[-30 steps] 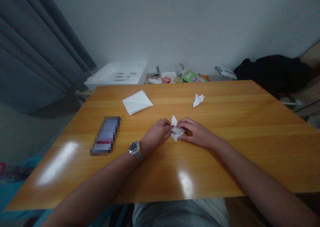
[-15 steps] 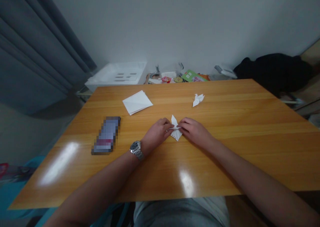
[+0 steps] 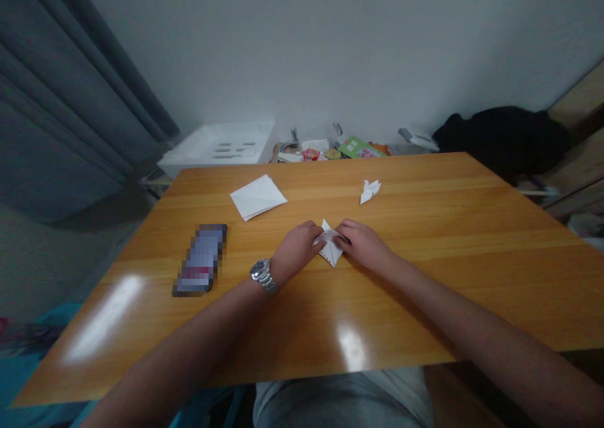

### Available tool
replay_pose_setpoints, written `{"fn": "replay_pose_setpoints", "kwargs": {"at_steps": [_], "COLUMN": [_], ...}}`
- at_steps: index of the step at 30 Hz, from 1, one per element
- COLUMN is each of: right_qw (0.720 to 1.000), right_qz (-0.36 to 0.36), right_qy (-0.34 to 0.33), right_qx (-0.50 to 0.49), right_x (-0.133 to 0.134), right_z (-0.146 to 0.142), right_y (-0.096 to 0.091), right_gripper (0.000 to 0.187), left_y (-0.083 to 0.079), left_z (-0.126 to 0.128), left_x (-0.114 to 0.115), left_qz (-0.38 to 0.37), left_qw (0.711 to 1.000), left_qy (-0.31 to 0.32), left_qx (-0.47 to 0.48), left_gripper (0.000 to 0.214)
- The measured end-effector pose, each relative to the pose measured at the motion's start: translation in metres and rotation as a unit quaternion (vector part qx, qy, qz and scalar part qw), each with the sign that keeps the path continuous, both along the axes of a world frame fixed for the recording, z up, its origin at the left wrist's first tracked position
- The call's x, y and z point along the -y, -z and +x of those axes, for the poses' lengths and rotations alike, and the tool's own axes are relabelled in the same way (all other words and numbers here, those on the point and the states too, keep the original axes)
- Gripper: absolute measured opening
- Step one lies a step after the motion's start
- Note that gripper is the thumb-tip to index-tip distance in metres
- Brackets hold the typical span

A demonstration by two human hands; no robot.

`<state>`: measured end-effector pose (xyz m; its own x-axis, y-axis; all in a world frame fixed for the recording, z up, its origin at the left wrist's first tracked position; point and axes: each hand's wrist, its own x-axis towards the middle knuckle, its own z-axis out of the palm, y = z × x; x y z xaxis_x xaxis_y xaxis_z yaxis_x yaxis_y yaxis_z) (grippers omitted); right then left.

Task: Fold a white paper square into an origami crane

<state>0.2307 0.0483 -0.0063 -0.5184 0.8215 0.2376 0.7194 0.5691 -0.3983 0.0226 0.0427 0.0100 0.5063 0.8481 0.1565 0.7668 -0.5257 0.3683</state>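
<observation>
Well, a person sits with both bare hands drawn together near the middle of a long, honey-coloured wooden desk (image 3: 425, 296). Between them is a pointed piece of folded white paper (image 3: 331, 255), with one tip aimed away from the person and the lower point resting on the wood. The left hand (image 3: 296, 249), with a steel wristwatch (image 3: 262, 275) on its wrist, pinches the paper's left side in curled fingers. The right hand (image 3: 364, 245) comes in from the other side and pinches the opposite edge. The two hands nearly touch, with only the paper between them, though exactly how the fingers sit on the creases is hidden from here.

Left of the hands, a pixelated rectangular phone (image 3: 201, 259) lies on the desk, just beyond the left wrist. Farther out sits a flat square stack of white paper (image 3: 258, 197), and toward the right lies a small white origami crane (image 3: 370, 191). Past the desk's far edge are a white plastic tray (image 3: 217, 145), a jumble of small packets with a green booklet (image 3: 358, 147), and a heap of black cloth (image 3: 500, 140). A long grey curtain (image 3: 70, 82) hangs down on the left.
</observation>
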Motion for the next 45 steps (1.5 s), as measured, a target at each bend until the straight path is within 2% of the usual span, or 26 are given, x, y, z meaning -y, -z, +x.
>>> {"fn": "replay_pose_setpoints", "kwargs": {"at_steps": [7,12,16,20,24,28,32,40,45], "right_qw": [0.998,0.992,0.988,0.986,0.985,0.977,0.968,0.946,0.947], "right_qz": [-0.049,-0.092,-0.117,-0.13,-0.137,-0.168,-0.186,-0.236,-0.206], "right_qy": [0.013,0.044,0.065,0.058,0.067,0.077,0.093,0.089,0.097], "right_qx": [0.038,0.07,0.084,0.085,0.078,0.109,0.142,0.204,0.225], "right_x": [-0.01,-0.018,-0.022,-0.024,-0.026,-0.033,-0.042,-0.053,-0.051], "right_z": [-0.002,-0.006,-0.009,-0.011,-0.014,-0.018,-0.023,-0.031,-0.037], "right_y": [-0.01,-0.016,-0.019,-0.024,-0.031,-0.036,-0.038,-0.047,-0.052], "right_gripper": [0.01,0.008,0.01,0.009,0.02,0.016,0.023,0.018,0.021], "left_y": [-0.007,-0.011,-0.011,-0.01,-0.015,-0.02,-0.022,-0.017,-0.01], "left_z": [0.006,0.007,0.007,0.009,0.011,0.014,0.016,0.014,0.016], "left_x": [-0.012,-0.019,-0.023,-0.028,-0.035,-0.044,-0.051,-0.066,-0.077], "left_qz": [-0.024,-0.06,-0.057,-0.07,-0.083,-0.106,-0.119,-0.094,-0.091], "left_qw": [0.998,0.997,0.998,0.997,0.995,0.992,0.989,0.992,0.993], "left_qy": [-0.028,-0.032,-0.031,-0.026,-0.026,-0.023,-0.027,-0.044,-0.019], "left_qx": [-0.044,-0.037,-0.017,-0.027,-0.041,-0.061,-0.084,-0.073,-0.07], "left_gripper": [0.018,0.012,0.015,0.015,0.017,0.019,0.02,0.029,0.036]}}
